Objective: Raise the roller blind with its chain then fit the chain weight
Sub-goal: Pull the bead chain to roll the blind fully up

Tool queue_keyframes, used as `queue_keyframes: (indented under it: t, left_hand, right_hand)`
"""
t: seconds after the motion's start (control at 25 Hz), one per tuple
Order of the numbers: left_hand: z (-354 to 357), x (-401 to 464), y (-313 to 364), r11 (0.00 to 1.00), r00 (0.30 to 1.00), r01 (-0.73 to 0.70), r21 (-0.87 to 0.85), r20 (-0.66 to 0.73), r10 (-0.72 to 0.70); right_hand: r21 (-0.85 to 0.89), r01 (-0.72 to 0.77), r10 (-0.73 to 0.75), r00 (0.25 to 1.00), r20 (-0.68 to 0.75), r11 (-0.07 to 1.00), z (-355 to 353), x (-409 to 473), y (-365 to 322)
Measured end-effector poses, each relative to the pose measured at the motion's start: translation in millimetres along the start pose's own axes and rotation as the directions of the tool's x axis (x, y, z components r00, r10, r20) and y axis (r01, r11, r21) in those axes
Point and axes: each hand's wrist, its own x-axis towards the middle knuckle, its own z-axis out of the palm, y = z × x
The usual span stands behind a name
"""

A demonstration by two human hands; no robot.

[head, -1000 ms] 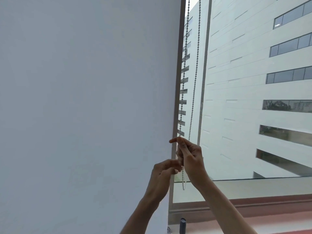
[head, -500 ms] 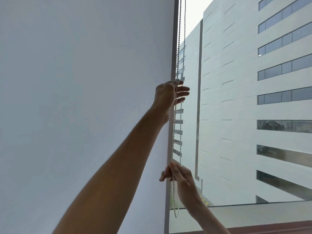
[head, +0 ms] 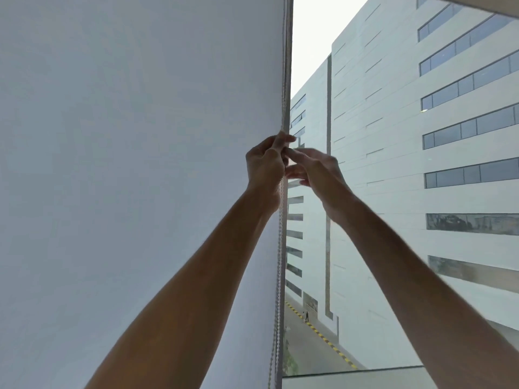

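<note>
Bead chain [head: 279,248] hangs mid-frame along the roller blind [head: 140,164] edge: light, limp, slippery beads. Left hand [head: 265,164] pinches it high; right hand [head: 317,171] beside, fingers loose, apparently holding nothing. Best pinched between beads.

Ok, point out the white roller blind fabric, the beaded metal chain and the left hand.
white roller blind fabric [head: 126,164], head view, bare middle.
beaded metal chain [head: 278,262], head view, strand below the hands.
left hand [head: 264,164], head view, back of hand.

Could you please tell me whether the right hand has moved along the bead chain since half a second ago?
Yes. The right hand has risen along the white bead chain to meet the left hand, well above the window's bottom frame.
</note>
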Motion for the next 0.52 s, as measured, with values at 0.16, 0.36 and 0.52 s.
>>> queue_keyframes:
  t: [0.16,0.36,0.52]
  left_hand:
    - [-11,8,-7,0.997,0.994,-0.017,0.071,-0.110,0.025]
    - [-6,5,-14,0.971,0.982,-0.143,0.190,-0.091,0.163]
    - [-3,6,-21,0.945,0.962,-0.234,0.227,-0.084,0.259]
  right_hand:
    - [-0.106,0.038,-0.031,0.998,0.063,0.994,6,53,-19]
    - [0.279,0.018,-0.043,0.996,0.084,0.960,18,84,-52]
    - [0.592,-0.015,0.012,1.000,0.010,0.806,28,90,-60]
